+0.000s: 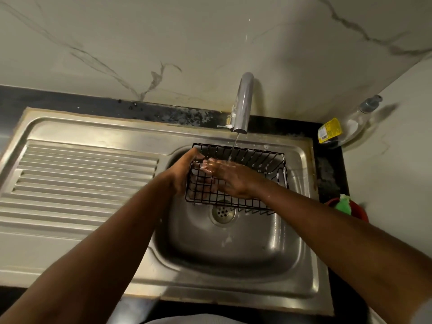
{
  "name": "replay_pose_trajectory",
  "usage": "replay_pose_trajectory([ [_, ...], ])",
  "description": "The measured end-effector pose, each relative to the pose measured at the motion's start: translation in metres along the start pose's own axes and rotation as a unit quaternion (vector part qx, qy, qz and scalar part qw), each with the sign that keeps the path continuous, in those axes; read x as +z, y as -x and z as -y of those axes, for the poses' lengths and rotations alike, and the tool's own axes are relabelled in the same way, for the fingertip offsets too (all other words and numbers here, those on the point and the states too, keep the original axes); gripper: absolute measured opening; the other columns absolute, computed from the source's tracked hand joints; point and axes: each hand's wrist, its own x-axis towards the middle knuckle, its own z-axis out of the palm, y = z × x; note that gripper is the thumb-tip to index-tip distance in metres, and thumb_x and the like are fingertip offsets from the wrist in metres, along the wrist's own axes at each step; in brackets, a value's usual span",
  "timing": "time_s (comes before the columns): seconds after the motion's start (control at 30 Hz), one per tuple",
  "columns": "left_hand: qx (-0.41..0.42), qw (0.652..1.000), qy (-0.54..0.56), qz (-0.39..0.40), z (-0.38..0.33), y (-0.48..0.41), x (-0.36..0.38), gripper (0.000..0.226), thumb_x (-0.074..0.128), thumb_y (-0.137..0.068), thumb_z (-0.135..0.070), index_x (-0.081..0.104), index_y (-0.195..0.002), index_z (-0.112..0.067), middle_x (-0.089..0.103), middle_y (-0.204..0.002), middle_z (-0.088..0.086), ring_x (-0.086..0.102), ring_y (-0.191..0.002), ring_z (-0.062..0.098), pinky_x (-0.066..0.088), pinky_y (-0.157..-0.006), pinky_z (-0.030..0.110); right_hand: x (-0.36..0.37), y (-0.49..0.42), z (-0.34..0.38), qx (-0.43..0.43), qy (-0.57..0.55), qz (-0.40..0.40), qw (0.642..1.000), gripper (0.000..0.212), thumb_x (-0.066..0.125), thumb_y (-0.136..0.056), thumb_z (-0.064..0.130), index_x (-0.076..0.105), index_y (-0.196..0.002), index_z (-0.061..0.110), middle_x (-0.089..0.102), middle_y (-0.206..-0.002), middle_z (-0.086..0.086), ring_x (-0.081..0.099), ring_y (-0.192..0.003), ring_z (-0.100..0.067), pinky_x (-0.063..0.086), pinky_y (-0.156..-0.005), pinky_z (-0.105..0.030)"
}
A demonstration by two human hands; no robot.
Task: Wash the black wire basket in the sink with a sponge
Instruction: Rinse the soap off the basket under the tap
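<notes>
The black wire basket [257,160] is held tilted over the steel sink [210,249], under a thin stream of water from the tap [243,104]. My left hand [184,174] grips the basket's left end, fingers curled round the wires. My right hand [229,178] lies inside the basket with straight wet fingers rubbing the wires, and the water falls on it. The green sponge [342,204] sits in a red bowl [357,210] on the counter at the right, away from both hands.
A ribbed draining board [81,178] fills the sink unit's left half. The drain [223,212] shows below the basket. A clear bottle with a yellow label [332,132] lies in the back right corner against the marble wall.
</notes>
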Motion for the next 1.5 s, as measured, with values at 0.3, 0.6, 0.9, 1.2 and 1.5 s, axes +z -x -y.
replay_pose_trajectory([
  [0.3, -0.048, 0.999, -0.010, -0.016, 0.005, 0.005, 0.002, 0.051, 0.060, -0.092, -0.050, 0.069, -0.122, -0.010, 0.076, -0.116, 0.021, 0.071, -0.112, 0.041, 0.054, -0.101, 0.054, -0.033, -0.018, 0.050, 0.277, -0.360, -0.153, 0.878, 0.033, 0.057, -0.104, 0.032, 0.063, -0.077, 0.014, 0.062, -0.064, -0.004, 0.059, -0.048, -0.014, 0.049, -0.046, -0.027],
  [0.6, -0.047, 0.998, 0.049, -0.003, 0.009, 0.004, -0.005, 0.071, 0.064, -0.090, -0.071, 0.058, -0.141, -0.021, 0.069, -0.126, 0.025, 0.072, -0.109, 0.044, 0.063, -0.074, 0.055, -0.060, -0.033, 0.045, 0.218, -0.666, -0.154, 0.696, 0.024, 0.039, -0.088, 0.021, 0.042, -0.064, 0.023, 0.037, -0.059, 0.001, 0.031, -0.056, -0.015, 0.027, -0.053, -0.029],
  [0.9, -0.050, 0.995, 0.076, 0.031, 0.010, -0.009, 0.002, 0.088, 0.067, -0.078, -0.084, 0.066, -0.135, -0.016, 0.072, -0.125, 0.027, 0.073, -0.110, 0.045, 0.057, -0.094, 0.062, -0.073, -0.013, 0.042, 0.281, -0.389, -0.159, 0.863, 0.027, 0.061, -0.103, 0.031, 0.066, -0.084, 0.011, 0.059, -0.067, 0.000, 0.051, -0.049, -0.006, 0.043, -0.047, -0.023],
  [1.2, -0.090, 0.991, 0.056, 0.082, 0.015, -0.021, 0.025, 0.097, 0.061, -0.083, -0.080, 0.062, -0.135, 0.002, 0.071, -0.126, 0.030, 0.070, -0.118, 0.045, 0.053, -0.106, 0.054, -0.069, 0.054, 0.002, 0.329, -0.127, -0.211, 0.912, 0.024, 0.065, -0.082, 0.013, 0.049, -0.066, 0.018, 0.055, -0.065, -0.001, 0.051, -0.058, -0.016, 0.043, -0.057, -0.029],
  [1.5, -0.077, 0.988, 0.045, 0.123, 0.010, -0.029, 0.062, 0.075, 0.056, -0.091, -0.063, 0.056, -0.140, -0.007, 0.069, -0.129, 0.030, 0.069, -0.117, 0.047, 0.058, -0.091, 0.049, -0.087, 0.097, -0.013, 0.312, -0.058, -0.332, 0.889, 0.029, 0.070, -0.083, 0.014, 0.045, -0.068, 0.019, 0.054, -0.068, 0.004, 0.052, -0.062, -0.017, 0.040, -0.055, -0.028],
])
